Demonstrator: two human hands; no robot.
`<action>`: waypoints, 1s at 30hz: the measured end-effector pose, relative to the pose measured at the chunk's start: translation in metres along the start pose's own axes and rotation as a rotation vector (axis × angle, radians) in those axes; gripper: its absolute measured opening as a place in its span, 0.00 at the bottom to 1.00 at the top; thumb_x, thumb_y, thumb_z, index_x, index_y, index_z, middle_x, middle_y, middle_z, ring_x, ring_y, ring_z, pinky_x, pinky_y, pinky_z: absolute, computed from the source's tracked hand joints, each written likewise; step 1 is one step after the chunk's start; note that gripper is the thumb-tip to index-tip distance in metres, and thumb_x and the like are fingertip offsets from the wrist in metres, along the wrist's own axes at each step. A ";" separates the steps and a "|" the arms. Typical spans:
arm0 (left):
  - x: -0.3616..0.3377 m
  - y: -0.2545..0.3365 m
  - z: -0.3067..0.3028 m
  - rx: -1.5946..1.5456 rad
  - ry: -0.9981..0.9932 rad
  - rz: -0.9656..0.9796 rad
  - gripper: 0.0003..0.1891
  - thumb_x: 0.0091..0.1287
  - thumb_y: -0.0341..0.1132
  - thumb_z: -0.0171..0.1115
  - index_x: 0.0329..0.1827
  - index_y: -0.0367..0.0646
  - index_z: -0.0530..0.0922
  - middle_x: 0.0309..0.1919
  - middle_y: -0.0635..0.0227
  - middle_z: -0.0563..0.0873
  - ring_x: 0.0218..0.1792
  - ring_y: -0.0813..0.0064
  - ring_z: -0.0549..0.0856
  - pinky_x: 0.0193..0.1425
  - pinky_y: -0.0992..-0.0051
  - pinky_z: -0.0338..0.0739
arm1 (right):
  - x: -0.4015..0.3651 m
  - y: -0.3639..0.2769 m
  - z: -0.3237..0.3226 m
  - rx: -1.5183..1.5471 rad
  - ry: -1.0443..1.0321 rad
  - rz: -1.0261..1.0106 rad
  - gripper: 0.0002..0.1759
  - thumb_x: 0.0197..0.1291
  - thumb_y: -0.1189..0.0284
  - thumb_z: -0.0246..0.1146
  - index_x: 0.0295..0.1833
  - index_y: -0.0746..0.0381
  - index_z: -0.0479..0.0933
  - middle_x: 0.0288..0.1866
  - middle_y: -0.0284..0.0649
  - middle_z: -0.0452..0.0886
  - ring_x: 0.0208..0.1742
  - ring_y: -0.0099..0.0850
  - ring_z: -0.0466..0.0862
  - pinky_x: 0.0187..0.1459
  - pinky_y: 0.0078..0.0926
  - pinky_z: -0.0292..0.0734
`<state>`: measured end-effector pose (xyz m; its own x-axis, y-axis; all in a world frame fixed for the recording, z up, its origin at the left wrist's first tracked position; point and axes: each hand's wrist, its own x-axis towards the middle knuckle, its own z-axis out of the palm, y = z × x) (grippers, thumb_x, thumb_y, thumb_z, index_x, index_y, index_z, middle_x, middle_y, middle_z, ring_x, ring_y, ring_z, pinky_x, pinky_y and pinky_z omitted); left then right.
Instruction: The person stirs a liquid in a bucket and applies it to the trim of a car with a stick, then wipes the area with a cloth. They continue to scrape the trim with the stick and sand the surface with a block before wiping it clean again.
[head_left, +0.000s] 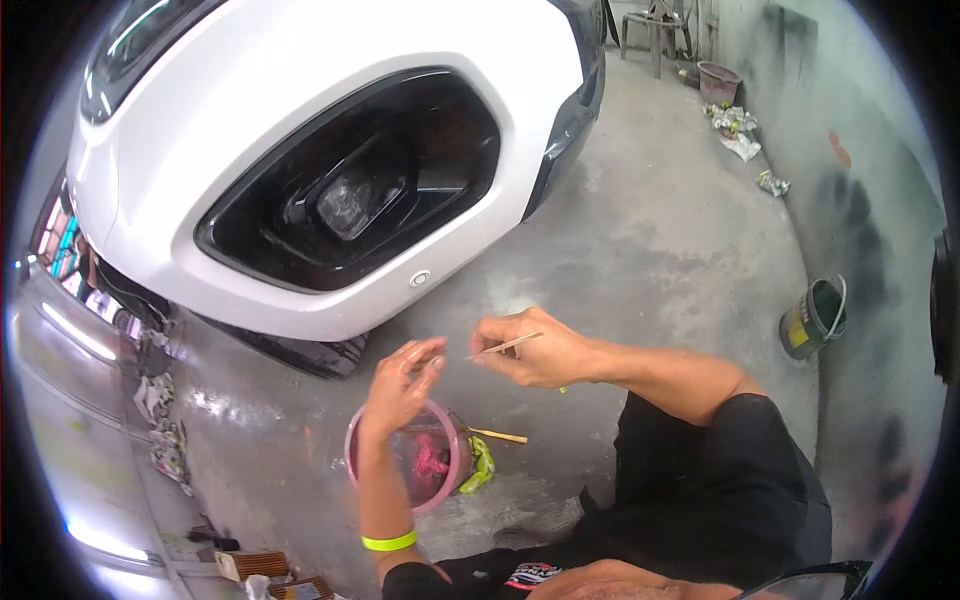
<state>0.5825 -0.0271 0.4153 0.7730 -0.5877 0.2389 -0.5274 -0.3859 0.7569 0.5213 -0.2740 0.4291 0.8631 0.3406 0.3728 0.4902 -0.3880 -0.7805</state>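
**Stick pinched in the right hand, left hand open just beside its free tip**

Nearest the camera, a yellow-green wristband [389, 542] circles the left forearm. Above it the left hand [400, 385] is raised over a pink tub [445, 490] on the concrete floor [640, 230]. Its fingers are loosely curled, half open, and hold nothing.

The right hand [535, 352] sits slightly farther away and to the right. Its thumb and fingertips are closed on a thin wooden stick [505, 346]. The stick's long axis runs almost level, and its free end points left toward the left fingertips, close but not touching. The left hand is the nearer one to that tip.

A second stick [498, 436] rests at the tub's rim, beside a yellow-green rag [482, 466]. A white car bumper [250, 120] rises beyond, and a paint can [812, 320] stands far right.
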 end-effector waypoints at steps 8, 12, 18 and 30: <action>0.039 0.045 0.021 -0.125 0.076 0.039 0.09 0.72 0.28 0.66 0.51 0.36 0.86 0.35 0.63 0.89 0.37 0.72 0.87 0.43 0.72 0.83 | -0.008 -0.012 -0.028 0.114 0.260 -0.182 0.06 0.64 0.76 0.68 0.42 0.63 0.77 0.29 0.47 0.83 0.31 0.46 0.85 0.33 0.39 0.78; 0.097 0.108 -0.012 0.743 0.727 0.734 0.10 0.71 0.25 0.65 0.53 0.41 0.87 0.53 0.56 0.87 0.53 0.63 0.85 0.57 0.64 0.80 | -0.016 -0.025 -0.056 0.139 0.422 -0.331 0.07 0.60 0.78 0.69 0.40 0.62 0.77 0.28 0.45 0.81 0.31 0.44 0.84 0.32 0.40 0.78; 0.199 0.143 -0.033 1.435 0.723 0.840 0.16 0.73 0.40 0.65 0.61 0.49 0.85 0.61 0.66 0.81 0.64 0.62 0.78 0.71 0.58 0.71 | -0.029 0.002 -0.065 0.165 0.355 -0.403 0.07 0.58 0.80 0.72 0.41 0.65 0.83 0.29 0.40 0.83 0.27 0.35 0.81 0.28 0.30 0.74; 0.201 0.098 0.014 1.488 0.126 0.931 0.11 0.66 0.35 0.62 0.50 0.53 0.83 0.56 0.71 0.83 0.66 0.71 0.79 0.84 0.47 0.55 | -0.037 0.013 -0.083 0.263 0.408 -0.389 0.09 0.57 0.80 0.74 0.42 0.64 0.83 0.32 0.40 0.85 0.28 0.36 0.81 0.29 0.31 0.76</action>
<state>0.6814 -0.1926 0.5288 0.0371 -0.9450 0.3249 -0.5588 -0.2892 -0.7772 0.5060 -0.3629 0.4465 0.6299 0.0398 0.7757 0.7764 -0.0599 -0.6274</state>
